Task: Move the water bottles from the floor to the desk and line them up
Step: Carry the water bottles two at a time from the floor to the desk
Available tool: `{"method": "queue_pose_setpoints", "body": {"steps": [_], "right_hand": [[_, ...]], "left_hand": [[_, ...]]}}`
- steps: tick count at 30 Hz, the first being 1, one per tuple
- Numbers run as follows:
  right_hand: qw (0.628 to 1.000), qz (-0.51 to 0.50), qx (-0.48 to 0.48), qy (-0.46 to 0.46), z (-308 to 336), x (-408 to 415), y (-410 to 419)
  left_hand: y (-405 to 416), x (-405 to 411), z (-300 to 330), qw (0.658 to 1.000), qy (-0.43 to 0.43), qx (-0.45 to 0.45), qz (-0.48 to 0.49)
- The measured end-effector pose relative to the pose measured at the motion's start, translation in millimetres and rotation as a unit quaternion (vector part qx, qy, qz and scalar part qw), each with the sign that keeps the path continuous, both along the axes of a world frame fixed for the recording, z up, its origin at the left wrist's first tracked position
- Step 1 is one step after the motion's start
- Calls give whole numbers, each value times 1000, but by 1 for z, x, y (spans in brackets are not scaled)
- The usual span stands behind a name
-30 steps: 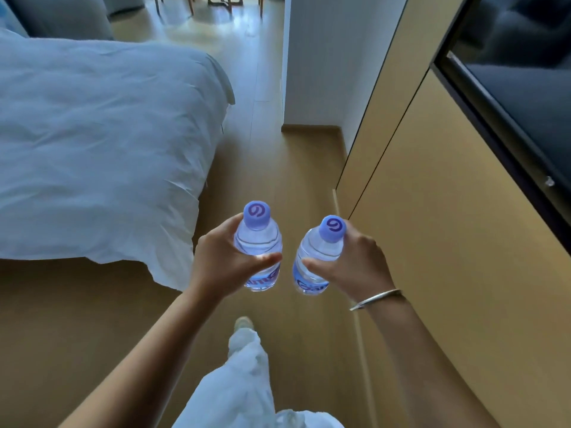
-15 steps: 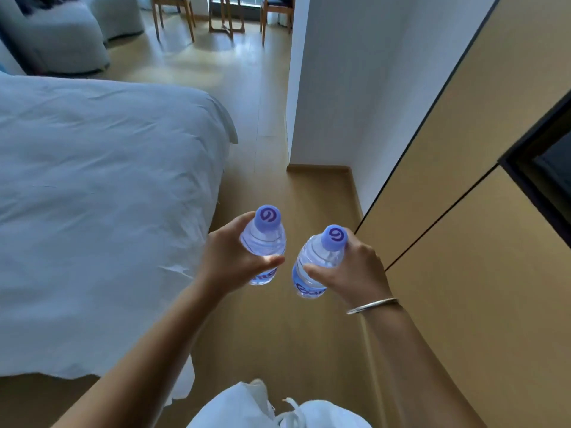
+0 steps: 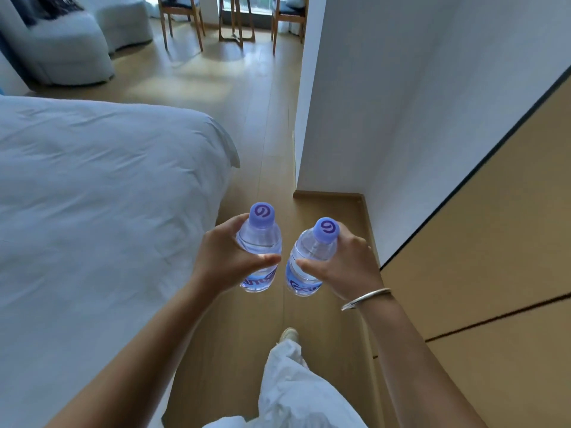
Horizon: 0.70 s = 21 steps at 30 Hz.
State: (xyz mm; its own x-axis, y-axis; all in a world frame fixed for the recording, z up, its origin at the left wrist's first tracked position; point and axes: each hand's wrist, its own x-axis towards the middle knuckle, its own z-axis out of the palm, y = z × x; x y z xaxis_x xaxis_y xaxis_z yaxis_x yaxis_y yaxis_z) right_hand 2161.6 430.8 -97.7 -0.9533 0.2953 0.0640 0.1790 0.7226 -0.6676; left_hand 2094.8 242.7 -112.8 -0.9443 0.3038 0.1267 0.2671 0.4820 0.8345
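Leg: a white crumpled trouser leg (image 3: 296, 393) and pale shoe (image 3: 289, 334) on the floor below the hands
Left hand (image 3: 224, 264): fingers and thumb wrapped round a clear plastic water bottle with a lilac cap (image 3: 262, 242), held upright
Right hand (image 3: 346, 267): silver bangle (image 3: 366, 298) at the wrist; it grips a second clear lilac-capped bottle (image 3: 309, 257), tilted, just beside the first, not touching
Carrying well: I judge both bottles should stay upright and apart, gripped by the body
Desk: not in view, so the bottles are in mid-carry
Floor: light wooden planks (image 3: 247, 125)
Room: left of the bottles a white-quilted bed (image 3: 102, 196); right, tan panels (image 3: 494, 242) and a white wall (image 3: 386, 103); beyond them, wooden chairs (image 3: 182, 20) and a grey armchair (image 3: 61, 54)
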Motion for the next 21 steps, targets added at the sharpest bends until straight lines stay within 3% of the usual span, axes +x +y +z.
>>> {"method": "queue_pose_setpoints", "body": {"steps": [9,21], "right_hand": [[998,50,16,23,3,-169,92],[997,67,-9,26,-3,-315,137]], "left_hand": [[81,-147,11,998,-5,25,57],[131,-288,1,998,19,14,61]]}}
